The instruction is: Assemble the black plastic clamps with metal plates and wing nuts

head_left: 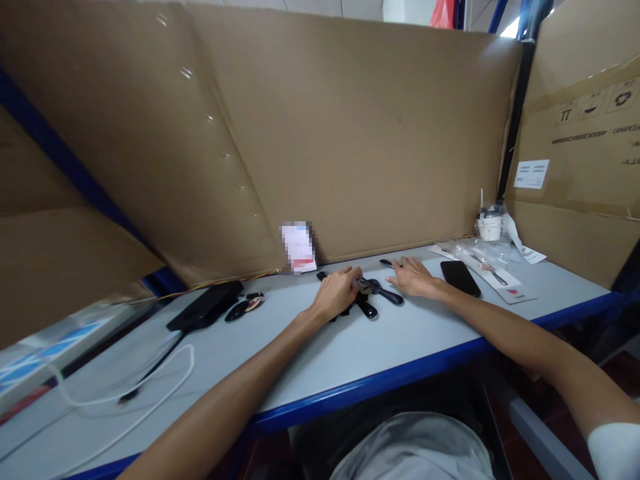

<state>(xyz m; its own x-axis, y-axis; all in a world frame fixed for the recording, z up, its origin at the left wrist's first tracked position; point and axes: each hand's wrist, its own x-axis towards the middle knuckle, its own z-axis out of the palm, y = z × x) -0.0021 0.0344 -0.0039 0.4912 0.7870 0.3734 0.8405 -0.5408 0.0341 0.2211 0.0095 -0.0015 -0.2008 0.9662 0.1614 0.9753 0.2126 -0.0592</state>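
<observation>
My left hand (340, 291) is curled over a cluster of black-handled utensils (387, 294) on the grey table. Its fingertips are closed at their shiny metal ends, and the palm hides part of the cluster. Another black handle (369, 309) points towards the front edge beneath it. My right hand (414, 277) lies low over the table with its fingers stretched out and apart. Beside its fingertips is a separate black-handled utensil (387, 263); I cannot tell whether they touch it.
A black phone (460, 278) lies right of my right hand, near clear packaging on a white card (520, 293) and a lidded cup (490, 225). A lit screen (299, 248) leans on the cardboard wall (350, 133). Leftwards are keys (244, 307), a black box (207, 307) and a white cable (150, 393).
</observation>
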